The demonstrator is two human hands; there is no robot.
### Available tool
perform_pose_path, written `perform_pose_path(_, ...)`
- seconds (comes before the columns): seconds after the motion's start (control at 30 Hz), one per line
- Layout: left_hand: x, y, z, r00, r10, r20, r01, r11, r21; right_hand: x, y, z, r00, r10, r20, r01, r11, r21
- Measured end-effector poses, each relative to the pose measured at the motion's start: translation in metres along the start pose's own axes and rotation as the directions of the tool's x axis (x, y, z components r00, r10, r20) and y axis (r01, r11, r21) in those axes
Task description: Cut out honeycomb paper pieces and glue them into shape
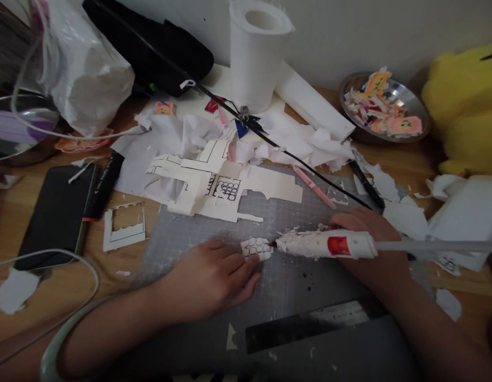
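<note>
My right hand (365, 228) is wrapped round a white hot glue gun (325, 244) with a red patch and a long glue stick coming out of its back end. The gun lies level, its dark nozzle touching or nearly touching the right edge of a small paper cutout (257, 248) drawn with black circles. With curled fingers, my left hand (214, 276) grips the cutout's lower edge against the grey cutting mat (170, 249). Beyond it lies a larger cut and folded paper piece (206, 175) with black lines and circles.
A steel ruler (309, 321) lies close in front. Around the mat are a phone (57, 212), a black marker (105, 185), a pink pen (313, 185) and paper scraps. A paper roll (260, 58) and a metal bowl (389, 139) stand behind; a black cord (309, 170) crosses the mat.
</note>
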State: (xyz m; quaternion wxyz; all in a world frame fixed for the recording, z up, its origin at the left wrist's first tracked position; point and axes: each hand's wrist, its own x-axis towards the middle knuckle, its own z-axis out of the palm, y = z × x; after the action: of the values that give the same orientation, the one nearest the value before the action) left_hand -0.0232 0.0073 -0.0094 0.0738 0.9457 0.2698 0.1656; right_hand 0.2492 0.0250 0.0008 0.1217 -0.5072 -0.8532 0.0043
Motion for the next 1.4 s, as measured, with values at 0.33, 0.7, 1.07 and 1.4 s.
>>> perform_pose_path(0.33, 0.0023, 0.0001, -0.001, 1.0, -0.005, -0.009, 0.005, 1.0, -0.011, 0.001, 0.0032, 0.0033, 0.989, -0.078, -0.126, 0.081, 0.997, 0.019)
perform_pose_path(0.7, 0.0012, -0.0006, -0.0002, 1.0, -0.005, -0.011, 0.005, 1.0, -0.006, 0.0009, 0.0047, 0.0033, 0.984, -0.102, -0.149, 0.109, 0.993, 0.038)
perform_pose_path(1.07, 0.0029, 0.0002, -0.0008, 1.0, -0.009, -0.01, 0.009, 1.0, -0.016, 0.0009, 0.0055, 0.0029, 0.985, -0.108, -0.133, 0.114, 0.993, 0.034)
perform_pose_path(1.4, 0.0021, -0.0001, -0.0001, 1.0, -0.009, -0.009, 0.009, 1.0, -0.018, 0.0024, 0.0027, 0.0006, 0.979, -0.13, -0.159, 0.135, 0.99, 0.025)
